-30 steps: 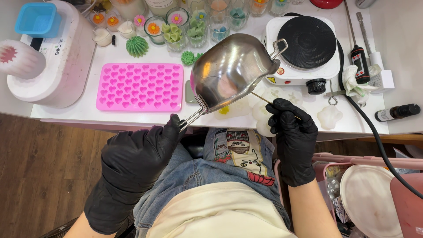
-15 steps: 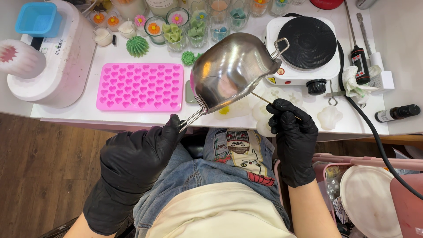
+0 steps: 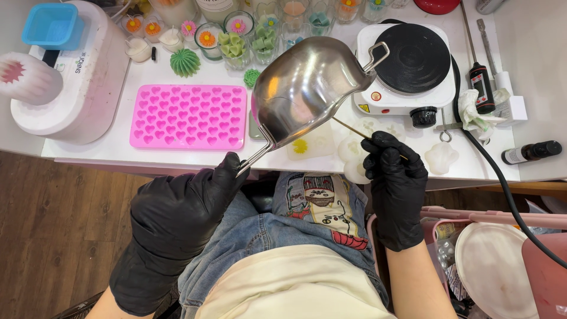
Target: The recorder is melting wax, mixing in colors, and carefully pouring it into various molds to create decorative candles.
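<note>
My black-gloved left hand [image 3: 177,218] grips the wire handle of one shiny steel pouring pot [image 3: 307,88], tilted over the white table [image 3: 94,155] so its spout faces down. My right hand [image 3: 394,177] pinches one thin wooden stick [image 3: 354,130] under the pot. One pink heart-cavity silicone mould [image 3: 188,116] lies alongside.

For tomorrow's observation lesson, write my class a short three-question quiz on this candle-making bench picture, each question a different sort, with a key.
1. True or false: the left hand in a black glove holds the tilted shiny steel melting pot by its wire handle.
2. What does the right hand pinch: A a thin wooden stick, B a spoon, C a brush?
3. Fill in: the pink silicone mould has rows of ____-shaped cavities.

Key: 1 true; 2 A; 3 heart.
</note>
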